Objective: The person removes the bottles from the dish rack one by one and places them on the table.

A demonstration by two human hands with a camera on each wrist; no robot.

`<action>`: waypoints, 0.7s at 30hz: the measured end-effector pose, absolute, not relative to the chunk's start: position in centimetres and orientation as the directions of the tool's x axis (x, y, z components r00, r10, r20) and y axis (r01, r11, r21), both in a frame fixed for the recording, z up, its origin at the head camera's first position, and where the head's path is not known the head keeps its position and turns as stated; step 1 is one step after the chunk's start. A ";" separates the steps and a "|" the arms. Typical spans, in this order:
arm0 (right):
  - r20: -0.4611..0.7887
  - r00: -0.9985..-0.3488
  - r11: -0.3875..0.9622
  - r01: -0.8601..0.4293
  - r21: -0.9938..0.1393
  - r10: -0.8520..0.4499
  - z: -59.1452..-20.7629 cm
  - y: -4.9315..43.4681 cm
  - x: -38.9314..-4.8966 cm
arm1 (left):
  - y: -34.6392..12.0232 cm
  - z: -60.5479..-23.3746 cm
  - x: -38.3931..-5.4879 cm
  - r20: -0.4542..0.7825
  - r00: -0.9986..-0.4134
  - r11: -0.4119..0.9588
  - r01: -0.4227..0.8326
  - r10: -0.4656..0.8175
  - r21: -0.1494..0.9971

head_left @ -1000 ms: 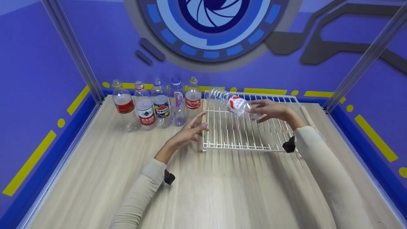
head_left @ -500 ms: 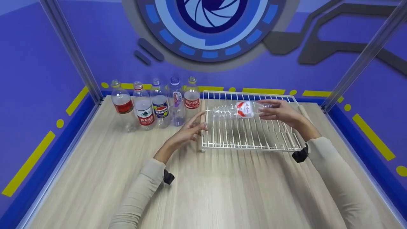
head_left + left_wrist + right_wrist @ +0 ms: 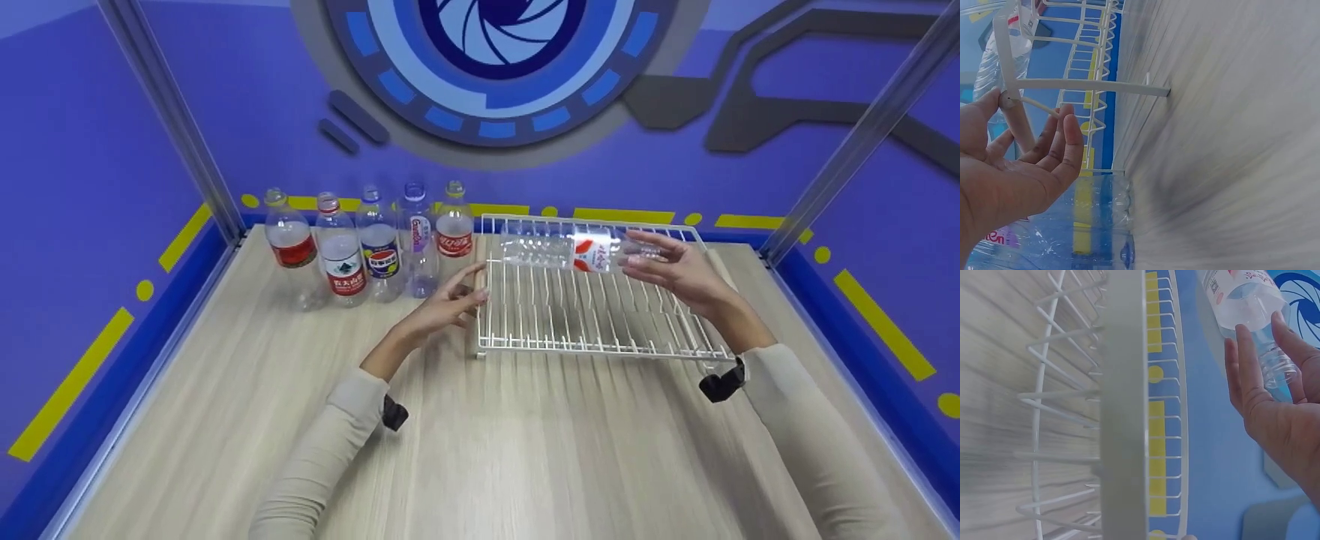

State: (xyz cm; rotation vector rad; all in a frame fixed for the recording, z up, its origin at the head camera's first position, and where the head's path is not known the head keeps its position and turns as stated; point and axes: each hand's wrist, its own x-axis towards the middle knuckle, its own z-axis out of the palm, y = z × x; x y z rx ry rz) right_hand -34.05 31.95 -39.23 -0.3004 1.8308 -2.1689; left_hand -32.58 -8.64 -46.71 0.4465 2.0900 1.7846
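Note:
A white wire rack point(image 3: 570, 350) with wooden side bars stands on the table. At its left wooden bar point(image 3: 1019, 124), my left hand point(image 3: 444, 301) holds on with thumb and index finger, the other fingers loosely bent beneath. My right hand point(image 3: 679, 274) grips a clear plastic bottle point(image 3: 551, 247) with a red and white label around its narrow neck end. The bottle lies level over the rear of the rack, its base pointing left. In the right wrist view, the bottle's uncapped mouth point(image 3: 1280, 376) sits between thumb and fingers. Whether the bottle touches the wires cannot be told.
Several uncapped clear bottles stand in a row left of the rack, among them a red-labelled one point(image 3: 292, 251), a blue-labelled one point(image 3: 381, 259) and a purple-labelled one point(image 3: 420, 240). Blue printed panels point(image 3: 570, 176) wall the table point(image 3: 510, 450) behind and at both sides.
The bottle has gone from tilted to level and shifted right with my right hand, lately a little toward the back. My left hand stays at the rack's left bar.

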 end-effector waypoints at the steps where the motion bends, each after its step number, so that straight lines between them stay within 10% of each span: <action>1: -0.021 -0.936 -0.151 0.079 -0.985 -0.351 -39.3 31.9 -33.9 | -8.7 -46.6 -32.6 -0.065 -0.890 0.169 0.014 0.452 0.985; 11: 0.028 -0.915 -0.096 0.012 -0.995 -0.403 -39.2 30.7 -32.2 | -10.8 -43.8 -30.8 0.018 -0.932 0.253 0.116 0.361 0.960; 21: 0.046 -0.878 -0.027 -0.038 -0.999 -0.477 -38.4 29.0 -30.9 | -10.8 -39.2 -29.1 0.212 -0.830 0.348 0.429 0.515 0.834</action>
